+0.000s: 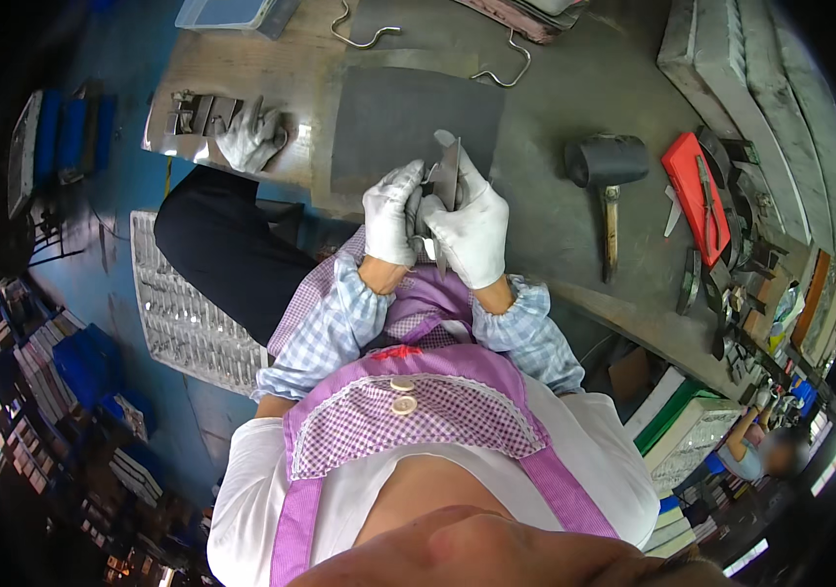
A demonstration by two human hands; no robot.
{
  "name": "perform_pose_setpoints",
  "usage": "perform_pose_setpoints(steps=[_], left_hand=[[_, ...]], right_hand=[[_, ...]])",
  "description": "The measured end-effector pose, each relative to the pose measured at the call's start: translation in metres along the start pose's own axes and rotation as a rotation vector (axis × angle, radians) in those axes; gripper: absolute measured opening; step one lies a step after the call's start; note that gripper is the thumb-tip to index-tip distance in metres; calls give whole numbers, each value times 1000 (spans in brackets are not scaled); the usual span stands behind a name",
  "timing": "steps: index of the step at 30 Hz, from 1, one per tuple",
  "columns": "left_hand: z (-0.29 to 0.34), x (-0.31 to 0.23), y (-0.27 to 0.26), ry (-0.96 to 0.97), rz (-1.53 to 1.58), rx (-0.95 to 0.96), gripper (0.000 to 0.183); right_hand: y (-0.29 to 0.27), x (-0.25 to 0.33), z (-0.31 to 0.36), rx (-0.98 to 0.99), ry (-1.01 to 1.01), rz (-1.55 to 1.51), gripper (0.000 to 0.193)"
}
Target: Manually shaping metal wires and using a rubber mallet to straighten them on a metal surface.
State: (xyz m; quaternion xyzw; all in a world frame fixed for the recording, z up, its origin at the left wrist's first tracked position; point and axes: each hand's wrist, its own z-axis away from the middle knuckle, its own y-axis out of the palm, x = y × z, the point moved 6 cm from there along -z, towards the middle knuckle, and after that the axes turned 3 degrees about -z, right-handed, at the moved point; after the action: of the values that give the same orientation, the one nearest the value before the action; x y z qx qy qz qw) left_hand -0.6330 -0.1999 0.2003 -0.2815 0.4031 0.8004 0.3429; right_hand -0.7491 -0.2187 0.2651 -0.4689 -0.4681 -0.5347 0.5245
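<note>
Both my hands wear white gloves and meet at the near edge of a metal workbench. My right hand grips a thin grey metal blade-like piece that stands upright, my index finger stretched along it. My left hand closes on the same piece from the left side. A dark grey rubber mat lies on the bench just beyond my hands. Checked sleeve covers and a purple apron cover my arms and chest.
A rubber mallet lies right of the mat. A red case and several metal parts sit at the bench's right. Another person's gloved hand rests by metal pieces at the left. Wire hooks lie farther back. A tray of metal parts sits below left.
</note>
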Motion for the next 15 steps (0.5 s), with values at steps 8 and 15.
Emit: perform_pose_setpoints(steps=[8, 15], left_hand=[[-31, -62, -48, -92, -502, 21, 42], [9, -161, -8, 850, -1348, -77, 28]], right_hand=[[-108, 17, 7, -408, -455, 912, 42], [-224, -34, -28, -401, 73, 740, 40]])
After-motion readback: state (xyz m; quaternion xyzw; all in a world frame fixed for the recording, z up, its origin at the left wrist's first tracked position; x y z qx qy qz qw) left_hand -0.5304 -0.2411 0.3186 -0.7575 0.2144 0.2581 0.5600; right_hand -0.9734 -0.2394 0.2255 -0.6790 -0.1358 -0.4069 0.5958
